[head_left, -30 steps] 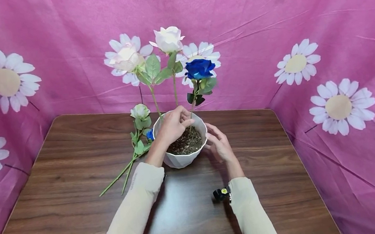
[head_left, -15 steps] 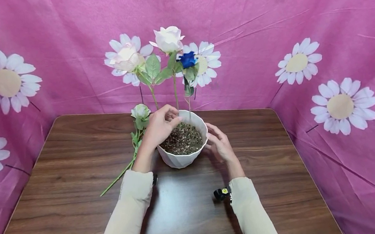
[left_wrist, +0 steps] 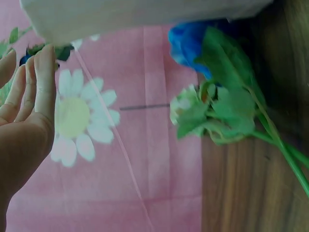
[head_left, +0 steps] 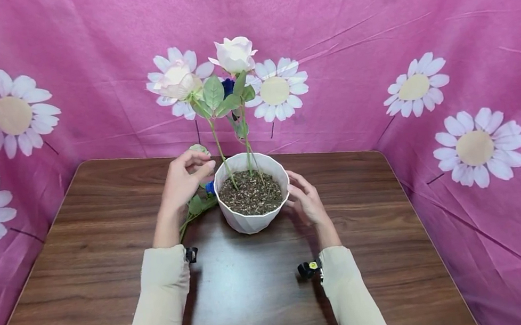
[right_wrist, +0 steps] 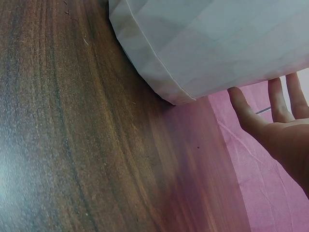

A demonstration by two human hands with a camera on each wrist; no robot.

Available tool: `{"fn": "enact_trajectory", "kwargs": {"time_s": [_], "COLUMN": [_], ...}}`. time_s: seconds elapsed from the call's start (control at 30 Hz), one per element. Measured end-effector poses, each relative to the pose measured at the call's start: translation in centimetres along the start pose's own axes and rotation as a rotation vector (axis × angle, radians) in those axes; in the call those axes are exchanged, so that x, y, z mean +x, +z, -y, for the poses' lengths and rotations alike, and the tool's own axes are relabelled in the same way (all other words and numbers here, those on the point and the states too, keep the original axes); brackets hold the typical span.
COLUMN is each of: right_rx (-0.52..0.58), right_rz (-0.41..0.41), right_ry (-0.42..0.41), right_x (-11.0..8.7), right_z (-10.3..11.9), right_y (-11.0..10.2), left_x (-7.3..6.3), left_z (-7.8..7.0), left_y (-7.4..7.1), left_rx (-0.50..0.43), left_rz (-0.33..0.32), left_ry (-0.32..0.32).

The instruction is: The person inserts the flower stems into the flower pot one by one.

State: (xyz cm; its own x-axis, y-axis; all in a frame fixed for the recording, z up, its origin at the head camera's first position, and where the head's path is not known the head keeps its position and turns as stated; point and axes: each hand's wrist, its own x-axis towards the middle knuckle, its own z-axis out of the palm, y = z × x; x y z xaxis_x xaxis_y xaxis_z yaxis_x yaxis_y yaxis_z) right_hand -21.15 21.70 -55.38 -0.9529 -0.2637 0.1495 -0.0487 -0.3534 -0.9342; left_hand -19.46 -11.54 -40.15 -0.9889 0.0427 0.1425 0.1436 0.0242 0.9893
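Note:
A white faceted pot (head_left: 250, 222) filled with dark soil (head_left: 252, 195) stands on the table. Two pale pink-white roses (head_left: 235, 55) rise upright from it, and a blue rose (head_left: 228, 88) leans behind them, partly hidden by leaves. My left hand (head_left: 182, 185) hovers left of the pot with nothing in it, fingers loosely bent. My right hand (head_left: 307, 200) touches the pot's right side; in the right wrist view its fingertips (right_wrist: 234, 93) meet the pot wall. Beneath my left hand lie a pale green rose (left_wrist: 186, 108) and another blue rose (left_wrist: 186, 46).
The brown wooden table (head_left: 377, 256) ends at the back against a pink cloth (head_left: 332, 25) printed with large daisies. Cloth also hangs on both sides. Black wrist cameras (head_left: 308, 269) are strapped at both sleeves.
My left hand has let go of the upright blue rose's stem and moved left, out of the pot. That rose has tilted left behind the pale ones. My right hand stays put.

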Motion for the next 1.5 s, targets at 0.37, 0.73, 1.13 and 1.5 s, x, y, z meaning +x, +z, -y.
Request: {"fn": "enact_trajectory", "kwargs": {"time_s": [0.37, 0.73, 1.13, 1.5], "right_rx": [0.027, 0.044, 0.021, 0.010], "right_rz": [-0.011, -0.006, -0.004, 0.005], "right_ry": [0.023, 0.021, -0.001, -0.027], "right_x": [0.2, 0.4, 0.2, -0.9], "right_z": [-0.7, -0.7, -0.6, 3.1], "right_y": [-0.8, -0.7, -0.2, 3.0], "left_x": [-1.1, -3.2, -5.3, -5.9], "left_z": [2.5, 5.1, 7.7, 9.3], "left_y": [-2.5, -5.8, -8.5, -9.7], "left_rx": [-0.025, -0.029, 0.033, 0.133], "left_rz": [0.002, 0.054, 0.166, 0.301], "left_ry": [-0.100, -0.221, -0.370, -0.473]}}
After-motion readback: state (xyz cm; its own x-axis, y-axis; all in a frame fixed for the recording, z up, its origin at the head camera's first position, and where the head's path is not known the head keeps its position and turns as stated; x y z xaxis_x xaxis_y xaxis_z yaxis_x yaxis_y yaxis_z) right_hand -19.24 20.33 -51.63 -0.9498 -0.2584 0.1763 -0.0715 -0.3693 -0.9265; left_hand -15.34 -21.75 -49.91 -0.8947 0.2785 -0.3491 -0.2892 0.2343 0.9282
